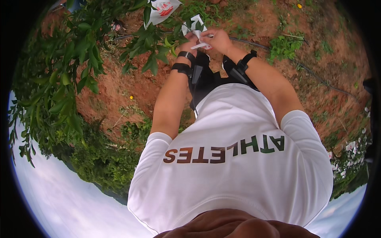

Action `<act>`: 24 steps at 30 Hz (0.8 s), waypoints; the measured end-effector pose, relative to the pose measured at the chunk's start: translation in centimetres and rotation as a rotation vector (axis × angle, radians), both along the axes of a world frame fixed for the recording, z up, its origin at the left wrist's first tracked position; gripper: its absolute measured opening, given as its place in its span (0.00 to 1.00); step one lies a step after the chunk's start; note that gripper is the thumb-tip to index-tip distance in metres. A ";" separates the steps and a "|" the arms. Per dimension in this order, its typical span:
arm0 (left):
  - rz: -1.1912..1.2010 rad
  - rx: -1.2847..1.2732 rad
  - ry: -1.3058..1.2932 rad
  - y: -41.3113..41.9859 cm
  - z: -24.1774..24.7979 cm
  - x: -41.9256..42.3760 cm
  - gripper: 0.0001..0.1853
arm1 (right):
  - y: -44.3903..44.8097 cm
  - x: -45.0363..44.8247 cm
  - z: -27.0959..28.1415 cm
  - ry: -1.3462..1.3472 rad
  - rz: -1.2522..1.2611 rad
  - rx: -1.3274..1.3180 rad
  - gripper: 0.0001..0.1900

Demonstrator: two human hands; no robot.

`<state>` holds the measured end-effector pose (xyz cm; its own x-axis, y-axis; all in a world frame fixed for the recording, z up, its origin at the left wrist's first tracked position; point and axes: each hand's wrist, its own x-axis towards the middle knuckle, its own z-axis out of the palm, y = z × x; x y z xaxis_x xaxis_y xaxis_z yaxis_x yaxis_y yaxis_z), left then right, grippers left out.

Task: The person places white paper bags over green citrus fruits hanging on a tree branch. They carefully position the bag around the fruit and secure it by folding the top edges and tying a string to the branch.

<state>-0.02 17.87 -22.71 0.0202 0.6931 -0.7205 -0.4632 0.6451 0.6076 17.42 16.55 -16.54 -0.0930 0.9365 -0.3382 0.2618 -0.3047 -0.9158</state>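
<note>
A white paper bag (195, 26), with a bit of red print near its lower end, is pinched between both my hands at the edge of a leafy branch (153, 44). My left hand (190, 43) grips its left side, the fingers partly hidden by the paper. From the right, my right hand (218, 41) holds it with thumb and fingertips. A narrow white strip (198, 46) sticks out below the fingers. Whether a fruit is inside the bag cannot be seen. Just up and left, another white bag (162, 12) with red print hangs among the leaves.
Dense tree foliage (71, 50) fills the left side. A dark hose (318, 78) runs across the reddish soil (312, 53). Small yellow fruits lie on the ground, one yellow fruit (131, 97) at left. Several white bags (351, 146) show in foliage at far right.
</note>
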 end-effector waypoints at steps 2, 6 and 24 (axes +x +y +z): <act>-0.018 -0.044 -0.001 0.1 1.6 0.5 0.20 | 0.1 -0.2 0.9 -0.017 -0.005 -0.070 0.11; -0.167 0.025 -0.120 0.0 1.6 -0.9 0.20 | 0.0 -0.1 -1.9 -0.175 0.166 0.251 0.09; -0.140 -0.096 0.169 1.6 1.2 -0.7 0.13 | 2.1 -1.3 -2.4 0.024 0.014 -0.289 0.16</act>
<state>-0.73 19.48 -21.48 -0.0151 0.6204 -0.7842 -0.2619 0.7544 0.6019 16.11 18.67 -18.93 -0.1161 0.8002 -0.5884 0.2470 -0.5506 -0.7974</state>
